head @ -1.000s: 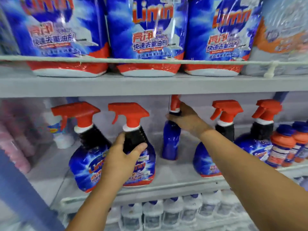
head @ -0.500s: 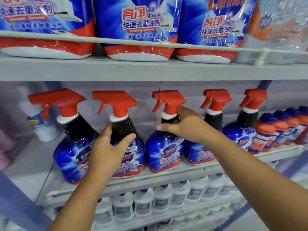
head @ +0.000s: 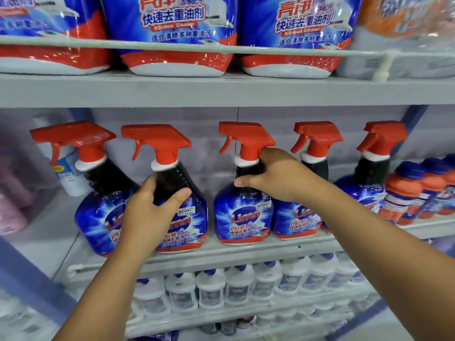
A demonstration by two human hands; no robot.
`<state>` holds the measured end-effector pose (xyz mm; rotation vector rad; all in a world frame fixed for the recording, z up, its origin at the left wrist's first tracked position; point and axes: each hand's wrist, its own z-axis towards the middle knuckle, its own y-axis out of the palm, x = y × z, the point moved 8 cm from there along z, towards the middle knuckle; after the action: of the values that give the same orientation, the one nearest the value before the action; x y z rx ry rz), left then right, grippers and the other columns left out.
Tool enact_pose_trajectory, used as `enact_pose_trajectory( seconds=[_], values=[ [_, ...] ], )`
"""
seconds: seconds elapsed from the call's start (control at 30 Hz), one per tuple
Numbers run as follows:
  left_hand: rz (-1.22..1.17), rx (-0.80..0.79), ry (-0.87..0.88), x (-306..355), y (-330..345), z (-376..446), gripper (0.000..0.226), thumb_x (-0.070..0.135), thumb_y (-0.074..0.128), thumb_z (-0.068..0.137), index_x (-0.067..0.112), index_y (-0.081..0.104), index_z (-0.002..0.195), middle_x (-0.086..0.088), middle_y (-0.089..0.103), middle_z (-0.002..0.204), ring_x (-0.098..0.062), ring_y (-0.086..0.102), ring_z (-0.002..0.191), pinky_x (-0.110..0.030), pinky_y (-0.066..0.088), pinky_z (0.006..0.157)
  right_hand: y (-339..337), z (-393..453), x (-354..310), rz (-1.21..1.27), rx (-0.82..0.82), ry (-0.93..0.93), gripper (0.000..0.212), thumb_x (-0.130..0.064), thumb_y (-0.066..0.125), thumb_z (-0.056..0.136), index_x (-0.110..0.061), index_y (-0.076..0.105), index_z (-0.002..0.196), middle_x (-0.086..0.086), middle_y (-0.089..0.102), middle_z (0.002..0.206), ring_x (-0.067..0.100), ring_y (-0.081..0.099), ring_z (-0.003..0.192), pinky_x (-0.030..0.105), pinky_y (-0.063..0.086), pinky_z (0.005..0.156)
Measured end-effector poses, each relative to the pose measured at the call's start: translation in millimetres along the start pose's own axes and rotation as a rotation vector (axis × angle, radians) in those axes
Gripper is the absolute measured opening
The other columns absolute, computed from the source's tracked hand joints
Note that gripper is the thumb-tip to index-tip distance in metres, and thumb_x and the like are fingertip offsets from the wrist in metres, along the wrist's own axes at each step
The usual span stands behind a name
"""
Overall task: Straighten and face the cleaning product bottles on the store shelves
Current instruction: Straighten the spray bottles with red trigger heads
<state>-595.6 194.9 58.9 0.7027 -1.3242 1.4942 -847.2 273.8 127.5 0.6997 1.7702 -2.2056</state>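
Two spray bottles are in hand on the middle shelf [head: 221, 252]. The left hand [head: 147, 212] grips the second bottle [head: 179, 217] at its black neck, thumb on one side and fingers curled round the other. The right hand [head: 278, 178] grips the third bottle [head: 242, 217] high on the neck, just under the white collar, fingers wrapped behind it.

Procedure, as judged from this view:
1. Keep each grip on the neck, not on the trigger; a pull on the trigger could discharge product.
2. Rotate each bottle about its vertical axis until the label faces the aisle squarely.
3. Slide the base forward to the shelf lip, in line with the neighbours.
4. Close the gap between the second and third bottles so spacing matches the rest of the row.

Orientation: both bottles stand upright, long axis vertical. The red nozzles point left along the shelf, parallel to the front edge. The third bottle's label faces forward. The second bottle's label is partly hidden by the left hand and appears turned slightly left. The first bottle [head: 98, 217] leans left and likely needs correction next.
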Motion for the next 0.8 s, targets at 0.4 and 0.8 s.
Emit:
enact_pose_trajectory(
  seconds=[0.4,0.8],
  values=[
    [0.0,-0.03,-0.019,2.6,5.6,-3.5,0.035,0.054,0.075,0.083,0.042,0.063,0.114,0.018,0.074,0.097,-0.008,0.071,0.095,-0.048,0.059,0.086,-2.7,-5.8,-5.6,0.008,-0.014,-0.039,0.038,-0.051,0.078,0.081,-0.031,0.053,0.103,-0.013,0.057,0.092,0.014,0.057,0.088,0.025,0.041,0.072],
    [-0.047,0.014,0.003,12.1,9.5,-10.9,0.036,0.051,0.076,0.083,0.039,0.064,0.115,0.02,0.074,0.099,-0.006,0.07,0.097,-0.044,0.058,0.089,-0.2,-11.9,-3.1,0.041,0.017,-0.019,0.047,-0.054,0.076,0.082,-0.03,0.058,0.119,-0.011,0.065,0.107,0.013,0.06,0.094,0.025,0.044,0.077]
  ],
)
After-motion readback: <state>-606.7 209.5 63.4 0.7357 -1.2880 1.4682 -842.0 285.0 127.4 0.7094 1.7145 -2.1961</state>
